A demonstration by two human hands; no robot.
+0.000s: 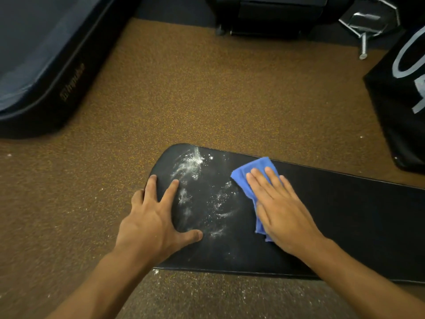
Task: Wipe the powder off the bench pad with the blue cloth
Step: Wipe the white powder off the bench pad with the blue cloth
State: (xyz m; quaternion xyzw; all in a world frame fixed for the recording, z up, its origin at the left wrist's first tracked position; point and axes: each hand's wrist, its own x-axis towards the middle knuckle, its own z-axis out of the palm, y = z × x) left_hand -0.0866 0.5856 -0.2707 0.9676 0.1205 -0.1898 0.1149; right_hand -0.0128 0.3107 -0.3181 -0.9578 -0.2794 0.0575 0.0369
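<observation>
The black bench pad [345, 215] runs from the centre to the right edge of the view. White powder [195, 164] is smeared over its rounded left end, with thinner streaks toward the middle. My right hand [280, 208] lies flat with straight fingers, pressing the folded blue cloth [243, 178] onto the pad just right of the powder. My left hand [151, 222] rests spread on the pad's left end, fingers over the edge and thumb on the surface.
Brown speckled floor [207, 100] surrounds the pad, with scattered powder specks near its front edge. A dark padded mat [46, 65] lies at the upper left. Black equipment [264, 17] stands at the top, and a black box [402, 100] stands at the right.
</observation>
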